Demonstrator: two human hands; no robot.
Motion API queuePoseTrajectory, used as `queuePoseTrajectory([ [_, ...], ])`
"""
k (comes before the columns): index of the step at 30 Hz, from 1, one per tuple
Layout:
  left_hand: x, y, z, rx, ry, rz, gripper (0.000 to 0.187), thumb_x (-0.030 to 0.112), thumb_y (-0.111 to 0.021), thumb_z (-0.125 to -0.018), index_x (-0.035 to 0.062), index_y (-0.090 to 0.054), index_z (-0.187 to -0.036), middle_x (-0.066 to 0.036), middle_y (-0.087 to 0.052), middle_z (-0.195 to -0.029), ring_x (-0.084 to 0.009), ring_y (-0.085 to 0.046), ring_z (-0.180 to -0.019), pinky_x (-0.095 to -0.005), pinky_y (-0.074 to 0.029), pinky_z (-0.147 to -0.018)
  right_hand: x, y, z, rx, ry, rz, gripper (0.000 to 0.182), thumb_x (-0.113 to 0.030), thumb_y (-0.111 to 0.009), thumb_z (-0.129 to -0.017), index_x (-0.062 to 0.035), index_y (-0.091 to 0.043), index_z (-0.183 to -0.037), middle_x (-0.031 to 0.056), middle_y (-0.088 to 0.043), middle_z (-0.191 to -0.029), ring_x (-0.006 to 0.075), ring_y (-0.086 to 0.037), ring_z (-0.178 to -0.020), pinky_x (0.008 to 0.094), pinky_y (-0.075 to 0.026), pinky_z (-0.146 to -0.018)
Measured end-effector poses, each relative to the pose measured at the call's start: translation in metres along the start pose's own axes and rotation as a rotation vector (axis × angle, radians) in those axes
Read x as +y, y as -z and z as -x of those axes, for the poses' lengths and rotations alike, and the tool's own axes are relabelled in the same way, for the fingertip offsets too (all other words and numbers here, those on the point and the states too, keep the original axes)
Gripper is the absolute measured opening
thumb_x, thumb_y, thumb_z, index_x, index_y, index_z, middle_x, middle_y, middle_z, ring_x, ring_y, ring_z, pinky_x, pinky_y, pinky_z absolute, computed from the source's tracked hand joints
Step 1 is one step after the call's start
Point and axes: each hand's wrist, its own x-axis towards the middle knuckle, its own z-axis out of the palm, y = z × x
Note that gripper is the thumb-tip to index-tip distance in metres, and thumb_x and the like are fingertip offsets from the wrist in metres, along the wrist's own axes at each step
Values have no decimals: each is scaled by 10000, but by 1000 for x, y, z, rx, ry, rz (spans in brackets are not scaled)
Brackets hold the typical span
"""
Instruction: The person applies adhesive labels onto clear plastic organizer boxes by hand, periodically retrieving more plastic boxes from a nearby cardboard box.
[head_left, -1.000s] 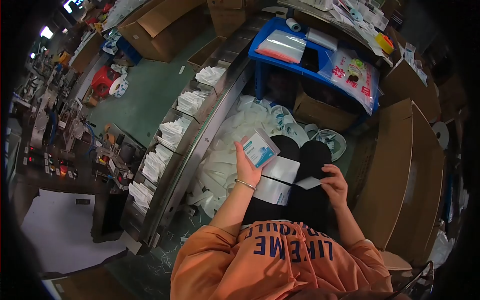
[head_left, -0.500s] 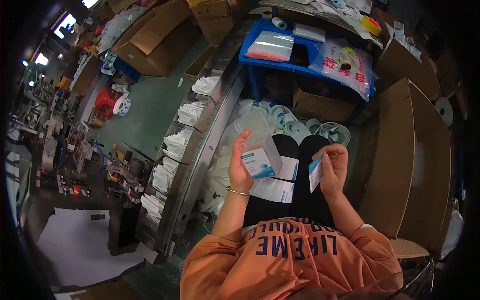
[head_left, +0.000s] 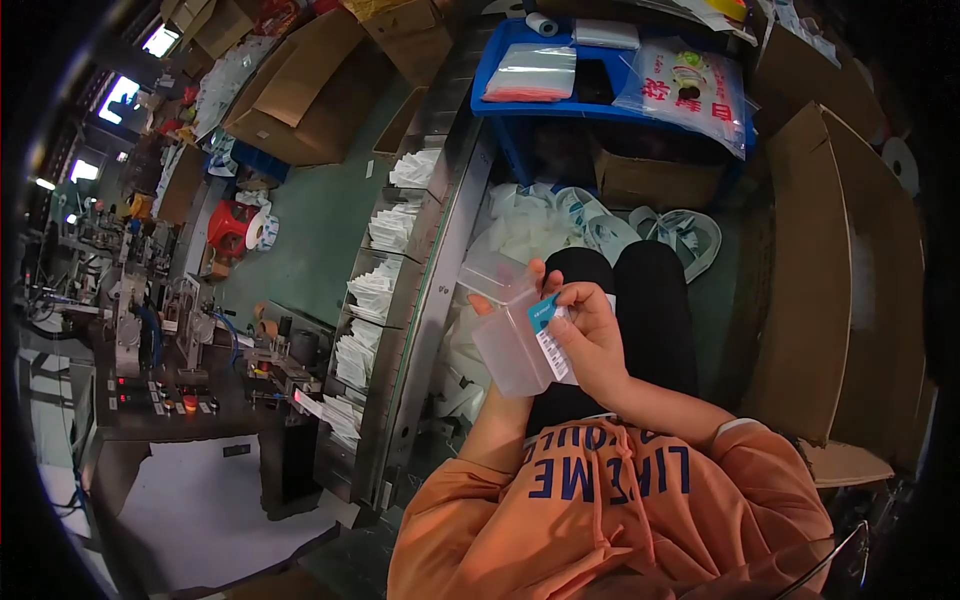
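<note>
Head view: mid-frame, the left hand (head_left: 482,304) has its grip round a clear box (head_left: 503,352), lid up. By the box's right side is a blue and white label (head_left: 549,345), pinched by the right hand (head_left: 594,343); I can't tell if they touch. Keep the box still, the label straight.

Left hand (head_left: 541,274) has a clear plastic box (head_left: 508,350) with its lid (head_left: 497,279) open, and the right hand (head_left: 598,350) is pinching a teal-and-white card (head_left: 541,313) right up by that box, can't tell if they're touching. Left of the box there's a row of white packets (head_left: 372,290), beyond it a blue desk (head_left: 560,109) with plastic bags (head_left: 530,70), and off right a big cardboard carton (head_left: 805,280).
</note>
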Motion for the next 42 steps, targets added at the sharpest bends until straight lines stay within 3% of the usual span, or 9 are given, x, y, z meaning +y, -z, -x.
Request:
queuePoseTrajectory([
  [18, 3, 16, 2, -63, 23, -7, 645, 658, -457, -827, 149, -493, -1222, -129, -522, -1240, -284, -506, -1127, -404, -447, -920, -1, -6, 9, -53, 53, 218, 307, 17, -622, -808, -46, -415, -1025, 40, -414, -1052, 111, -453, -986, 243, -364, -896],
  [23, 35, 29, 55, -156, 94, 101, 621, 641, -440, -847, 157, -500, -1232, -145, -494, -1268, -301, -441, -1194, -493, -394, -980, 18, -24, 55, -67, 386, 1056, 544, -252, -677, -808, -14, -421, -1225, 191, -442, -1215, 318, -450, -1134, 398, -314, -991],
  [26, 53, 47, 105, -240, 64, 53, 623, 644, -392, -863, 159, -502, -1238, -151, -489, -1269, -305, -403, -1226, -545, -327, -1027, 54, -44, 120, -250, 522, 969, 705, -410, -572, -858, -36, -303, -1391, 260, -268, -1416, 424, -278, -1303, 505, -194, -1058],
  [31, 59, 51, 138, -394, 70, -114, 691, 678, -317, -864, 138, -469, -1267, -153, -447, -1318, -286, -396, -1232, -559, -288, -1042, 76, -18, 161, -518, 301, 1170, 925, -577, -496, -840, -32, -75, -1457, 242, -131, -1489, 414, -150, -1374, 556, -115, -1075],
  [33, 58, 44, 140, -401, 114, -152, 783, 727, -308, -827, 115, -428, -1300, -148, -442, -1321, -280, -402, -1228, -533, -310, -1026, 68, -12, 176, -401, 395, 990, 941, -568, -535, -824, -58, -70, -1463, 260, -128, -1484, 422, -157, -1370, 536, -133, -1078],
  [35, 51, 32, 147, -277, -40, -833, 800, 724, -365, -810, 110, -403, -1320, -110, -371, -1409, -287, -390, -1261, -498, -290, -1054, 60, -18, 185, -300, 618, 914, 933, -325, -729, -741, -94, -159, -1444, 298, -188, -1445, 447, -235, -1334, 490, -229, -1060],
  [37, 26, 16, 156, -309, -74, -772, 865, 741, -352, -794, 110, -313, -1383, -109, -312, -1453, -293, -317, -1316, -458, -260, -1070, 47, -16, 192, -168, 790, 934, 808, -69, -782, -642, -110, -362, -1330, 298, -290, -1394, 441, -340, -1282, 462, -321, -1017],
  [40, 28, -32, 151, -310, -166, -976, 800, 656, -418, -844, 109, -286, -1413, -107, -265, -1479, -284, -221, -1367, -450, -195, -1097, -35, -23, 187, -99, 1017, 1095, 693, -61, -758, -628, -97, -439, -1242, 297, -349, -1356, 440, -396, -1245, 469, -343, -1002],
  [42, 44, -62, 146, -515, -228, -1163, 616, 461, -434, -916, 40, -363, -1359, -130, -261, -1473, -281, -226, -1369, -430, -159, -1101, -120, -17, 142, 22, 1558, 1221, 640, -50, -734, -617, -98, -471, -1198, 304, -410, -1300, 451, -430, -1211, 522, -370, -977],
])
